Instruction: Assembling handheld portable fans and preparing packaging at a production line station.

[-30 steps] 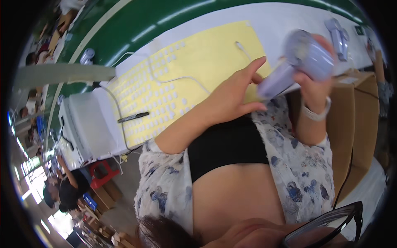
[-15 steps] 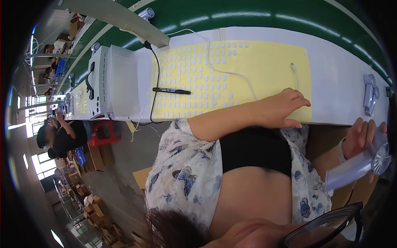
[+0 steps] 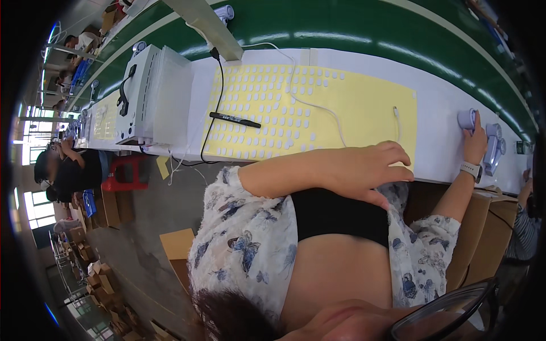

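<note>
At the table's right side, my right hand [image 3: 475, 143], with a pale watch band on the wrist, closes its fingers on a lilac handheld device with a round head [image 3: 466, 118]. The device is over the white tabletop; contact with the surface is hard to judge. Beside this hand lies a second lilac device [image 3: 493, 149]. My left hand [image 3: 372, 170] hangs at the table's front edge, fingers apart and holding nothing. Behind it, a yellow sheet [image 3: 364, 96] carries rows of small white pieces [image 3: 267, 94]. A white cable's plug [image 3: 396, 112] rests on the sheet's right part.
A black marker [image 3: 235, 120] and a black cord cross the sheet's left side. Left of it stands a white machine [image 3: 139, 94] with a black handle. A slanted post [image 3: 207, 25] rises behind. Cardboard boxes [image 3: 475, 238] stand under the right side. Another person [image 3: 77, 170] works far left.
My right hand has carried the lilac device from the lower right edge up and left over the table. My left hand has shifted slightly down and left. The view has tilted a little.
</note>
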`<state>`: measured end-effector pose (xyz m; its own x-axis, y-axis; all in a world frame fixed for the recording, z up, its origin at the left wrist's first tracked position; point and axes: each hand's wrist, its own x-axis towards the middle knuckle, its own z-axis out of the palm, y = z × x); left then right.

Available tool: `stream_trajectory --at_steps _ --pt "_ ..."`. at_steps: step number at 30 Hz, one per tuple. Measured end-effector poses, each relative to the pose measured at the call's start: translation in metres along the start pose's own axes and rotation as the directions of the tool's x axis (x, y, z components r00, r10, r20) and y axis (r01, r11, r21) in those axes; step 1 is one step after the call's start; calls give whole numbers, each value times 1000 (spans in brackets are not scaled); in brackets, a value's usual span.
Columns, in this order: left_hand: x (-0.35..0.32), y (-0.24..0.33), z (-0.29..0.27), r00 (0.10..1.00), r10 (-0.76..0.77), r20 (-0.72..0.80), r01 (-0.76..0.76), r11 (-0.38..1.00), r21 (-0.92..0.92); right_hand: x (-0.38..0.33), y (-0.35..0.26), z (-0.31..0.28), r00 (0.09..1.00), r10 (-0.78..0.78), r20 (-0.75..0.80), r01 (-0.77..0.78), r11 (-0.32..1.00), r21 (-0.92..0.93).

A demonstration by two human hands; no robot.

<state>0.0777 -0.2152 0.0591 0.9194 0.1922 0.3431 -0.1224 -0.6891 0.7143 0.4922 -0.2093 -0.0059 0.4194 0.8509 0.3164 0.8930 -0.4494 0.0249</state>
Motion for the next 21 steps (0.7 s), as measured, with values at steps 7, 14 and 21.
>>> stream_trajectory --at_steps 7,14,21 --pt "-54 -2 -33 931 -327 -164 340 938 61 -16 -70 -23 907 -280 -316 375 877 299" --pt "-82 19 -90 824 -494 -278 437 866 -244 -86 -152 -7 946 -279 -167 318 686 655" --pt "-27 127 -137 670 737 -89 -700 588 -405 -81 -162 13 949 -243 -200 312 640 702"
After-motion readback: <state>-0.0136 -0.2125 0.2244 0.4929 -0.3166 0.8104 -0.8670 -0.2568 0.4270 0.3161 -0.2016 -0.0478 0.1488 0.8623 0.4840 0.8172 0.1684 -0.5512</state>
